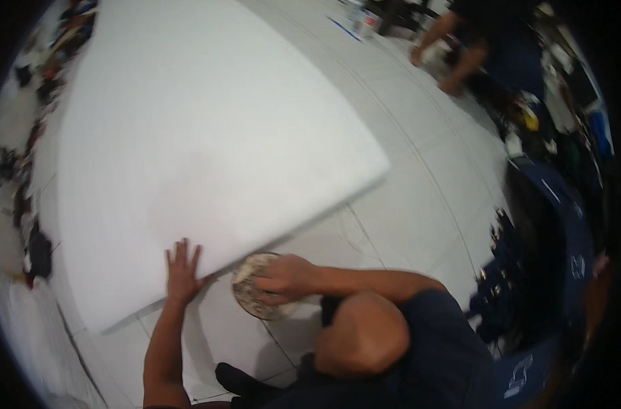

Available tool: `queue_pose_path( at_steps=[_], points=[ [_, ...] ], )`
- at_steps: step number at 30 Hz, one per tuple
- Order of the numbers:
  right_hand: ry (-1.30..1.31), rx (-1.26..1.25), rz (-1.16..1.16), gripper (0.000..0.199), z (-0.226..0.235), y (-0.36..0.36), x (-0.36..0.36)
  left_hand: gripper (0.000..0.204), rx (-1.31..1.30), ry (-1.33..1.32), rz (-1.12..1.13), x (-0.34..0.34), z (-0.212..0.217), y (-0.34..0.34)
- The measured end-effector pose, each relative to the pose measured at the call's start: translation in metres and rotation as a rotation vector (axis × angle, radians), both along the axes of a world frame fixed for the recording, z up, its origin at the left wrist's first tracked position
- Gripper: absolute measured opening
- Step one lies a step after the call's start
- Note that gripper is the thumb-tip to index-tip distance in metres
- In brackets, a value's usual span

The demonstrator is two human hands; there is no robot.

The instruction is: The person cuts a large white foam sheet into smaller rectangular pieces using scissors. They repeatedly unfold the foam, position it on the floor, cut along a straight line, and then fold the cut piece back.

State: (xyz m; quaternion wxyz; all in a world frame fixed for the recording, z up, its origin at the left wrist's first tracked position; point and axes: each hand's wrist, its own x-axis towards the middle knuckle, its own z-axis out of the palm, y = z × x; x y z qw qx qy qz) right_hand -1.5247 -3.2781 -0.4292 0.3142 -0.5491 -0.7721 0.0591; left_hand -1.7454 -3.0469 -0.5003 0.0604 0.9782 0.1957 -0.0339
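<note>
A large white foam sheet (pixel 208 136) lies on the pale tiled floor (pixel 419 204), its near corner slightly raised. My left hand (pixel 182 271) lies flat with fingers spread on the sheet's near edge and holds nothing. My right hand is not in view. Just right of my left hand, a round flat mottled beige disc (pixel 250 300) sits on the floor, partly under the sheet's edge. A co-worker in a dark blue shirt (pixel 433 347) crouches close below me, and that person's hand (pixel 286 278) rests on the disc.
Another person (pixel 474 48) bends over the floor at the top right, near some containers (pixel 363 20). Dark clutter (pixel 31 170) lines the left wall. Dark blue garments and mixed items (pixel 556 225) fill the right side.
</note>
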Motion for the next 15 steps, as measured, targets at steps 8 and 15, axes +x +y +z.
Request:
queue_pose_path(
  at_steps=[8,15],
  points=[
    [0.177,0.015,-0.264,0.021,0.091,0.016,0.026,0.094,0.037,0.111,0.002,-0.010,0.008,0.001],
    [-0.008,0.184,-0.317,0.025,0.072,0.078,0.065,0.088,-0.029,0.202,0.029,0.015,0.016,-0.013]
  ],
)
